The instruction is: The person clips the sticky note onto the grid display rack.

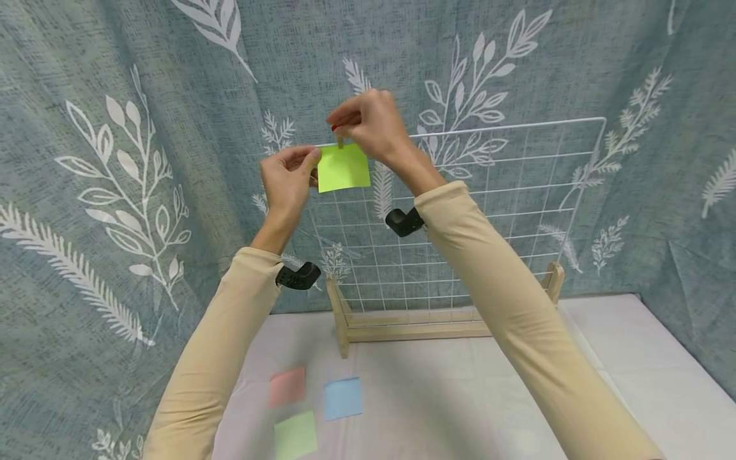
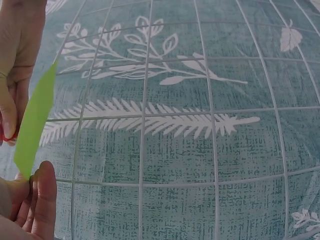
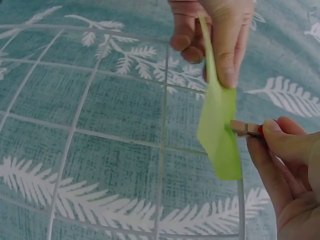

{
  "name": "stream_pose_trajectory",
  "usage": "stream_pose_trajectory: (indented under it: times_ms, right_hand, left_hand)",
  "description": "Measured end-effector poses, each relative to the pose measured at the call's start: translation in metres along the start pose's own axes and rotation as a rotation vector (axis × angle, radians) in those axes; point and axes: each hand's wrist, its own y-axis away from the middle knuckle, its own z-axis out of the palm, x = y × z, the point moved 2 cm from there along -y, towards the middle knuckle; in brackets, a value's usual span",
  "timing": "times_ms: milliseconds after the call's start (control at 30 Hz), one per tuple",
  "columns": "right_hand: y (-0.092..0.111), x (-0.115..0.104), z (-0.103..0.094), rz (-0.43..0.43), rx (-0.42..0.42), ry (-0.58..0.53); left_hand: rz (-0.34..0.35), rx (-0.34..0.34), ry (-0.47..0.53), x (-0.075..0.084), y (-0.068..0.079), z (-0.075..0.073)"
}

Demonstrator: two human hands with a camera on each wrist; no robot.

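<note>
Lime-green paper note (image 1: 344, 171): we hold it at the ten o'clock corner of the white wire grid (image 1: 526, 158). Our left hand (image 1: 287, 182), at the note's nine o'clock, pinches its edge between thumb and fingers. Our right hand (image 1: 374, 122), at its one o'clock, pinches a wooden clothespin (image 3: 240, 127), red at the held end, its tip touching the note's top edge. Toward the grid's seven o'clock we see a pink note (image 1: 287, 386), a blue note (image 1: 343, 399) and a pale green note (image 1: 296, 436) lying on the white table (image 1: 431, 396).
</note>
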Motion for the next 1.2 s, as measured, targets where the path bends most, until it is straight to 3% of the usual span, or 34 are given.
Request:
stream_pose_trajectory:
  times_ms: [300,600,700,833,1200]
  right_hand:
    - [-0.001,0.0,0.002,-0.028,-0.019,0.029]
    - [0.001,0.004,0.004,-0.036,-0.013,0.03]
    - [0.003,0.006,0.005,-0.041,0.001,0.02]
    - [0.005,0.007,0.002,-0.011,0.03,-0.01]
    - [0.018,0.012,-0.005,0.015,0.083,-0.074]
  left_hand:
    - [0.073,0.006,-0.022,-0.001,0.0,0.001]
    - [0.072,0.02,-0.013,-0.003,0.0,0.001]
    - [0.062,0.027,0.037,-0.004,0.001,0.001]
    - [0.021,0.004,0.166,-0.004,0.002,0.001]
    - [-0.184,-0.03,0.257,-0.009,0.015,-0.004]
